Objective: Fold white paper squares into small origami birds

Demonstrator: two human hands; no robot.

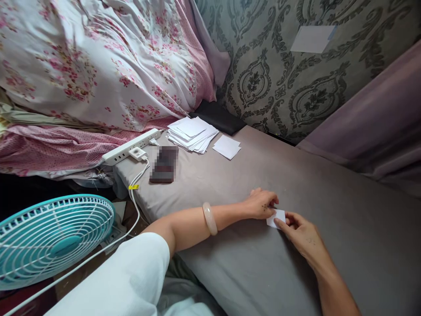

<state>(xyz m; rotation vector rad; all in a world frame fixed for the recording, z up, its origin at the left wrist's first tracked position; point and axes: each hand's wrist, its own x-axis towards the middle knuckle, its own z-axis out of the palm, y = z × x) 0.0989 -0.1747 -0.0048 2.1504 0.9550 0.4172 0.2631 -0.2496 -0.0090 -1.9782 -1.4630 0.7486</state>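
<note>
A small white piece of paper (277,217), apparently folded, is held between my two hands over the grey bed surface. My left hand (263,204), with a pale bangle (209,218) on the forearm, has its fingers curled at the paper's upper left edge. A thin dark sliver shows by its fingertips, too small to name. My right hand (303,235) pinches the paper's right side between thumb and fingers. Farther back lie a thick stack of white paper sheets (192,132) and, beside it, a few smaller white sheets (226,147).
A phone-like dark object (163,164), blurred out, lies near a white power strip (131,146) with a plugged-in charger (138,153) and white cable. A turquoise fan (66,243) stands at lower left. Behind are a black flat item (217,117), floral bedding (108,61) and a pinkish curtain (365,109).
</note>
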